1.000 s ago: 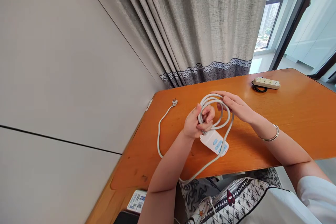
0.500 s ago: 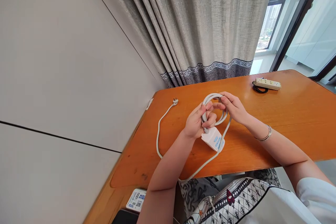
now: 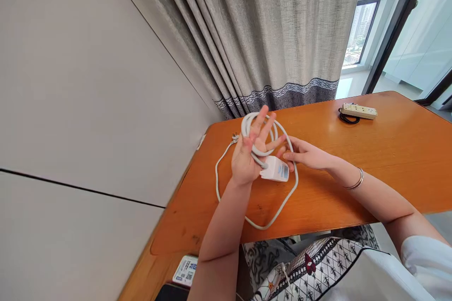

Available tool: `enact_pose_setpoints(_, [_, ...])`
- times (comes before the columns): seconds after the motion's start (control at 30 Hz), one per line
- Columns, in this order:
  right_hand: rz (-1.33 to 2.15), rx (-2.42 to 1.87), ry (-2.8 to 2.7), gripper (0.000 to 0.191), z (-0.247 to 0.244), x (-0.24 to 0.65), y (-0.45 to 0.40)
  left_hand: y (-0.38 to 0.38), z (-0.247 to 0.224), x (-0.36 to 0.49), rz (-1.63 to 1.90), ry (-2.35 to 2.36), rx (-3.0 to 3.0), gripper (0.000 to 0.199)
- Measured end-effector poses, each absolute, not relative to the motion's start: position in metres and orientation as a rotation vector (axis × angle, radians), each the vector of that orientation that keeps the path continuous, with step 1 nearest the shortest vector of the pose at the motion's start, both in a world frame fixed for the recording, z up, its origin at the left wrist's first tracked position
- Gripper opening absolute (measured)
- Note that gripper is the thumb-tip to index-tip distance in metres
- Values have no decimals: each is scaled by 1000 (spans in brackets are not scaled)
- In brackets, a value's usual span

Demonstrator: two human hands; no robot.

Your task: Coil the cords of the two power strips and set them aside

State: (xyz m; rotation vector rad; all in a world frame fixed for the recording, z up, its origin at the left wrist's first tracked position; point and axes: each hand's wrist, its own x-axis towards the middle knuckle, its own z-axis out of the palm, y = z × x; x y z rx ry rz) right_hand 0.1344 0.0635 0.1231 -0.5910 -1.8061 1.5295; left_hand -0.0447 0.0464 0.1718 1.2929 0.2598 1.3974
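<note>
In the head view my left hand is raised over the table with its fingers spread, bearing a looped coil of white power cord around palm and thumb. Below the coil hangs a white socket block with blue markings, joined to the cord. My right hand is closed on the running length of cord beside the block; some of its fingertips are hidden behind the block and cord. From there the cord sags to the near table edge. Its three-pin plug lies on the table behind my left hand.
On the brown wooden table, a cream power strip with a black cord lies at the far right. A labelled white box and a dark object sit lower left. A grey curtain hangs behind.
My left hand has moved left and up, and its fingers have spread inside the coil. The socket block has risen with it. My right hand has shifted down and left along the cord.
</note>
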Motion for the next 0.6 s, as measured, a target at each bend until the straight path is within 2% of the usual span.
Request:
enact_pose_setpoints(0.07, [1391,-695,-1889,54,118,132,61,50,176,-55,1527,243,1363,28])
enact_pose_setpoints(0.13, [1047,-903,-1994,60,117,131,58,53,179,-64,1640,252,1423,28])
enact_pose_setpoints(0.23, [455,-1253,-2140,54,125,129,48,58,178,-68,1729,347,1499,37])
enact_pose_setpoints(0.3, [268,-1400,-2273,51,134,129,39,59,174,-64,1740,411,1562,42])
enact_pose_setpoints(0.4, [314,-1342,-2471,57,144,130,28,57,168,-54,1737,469,1665,45])
enact_pose_setpoints(0.53, [757,-1038,-2503,80,145,132,19,53,166,-53,1866,488,1866,34])
enact_pose_setpoints(0.6, [903,-978,-2485,84,143,131,16,56,165,-60,1986,524,1985,32])
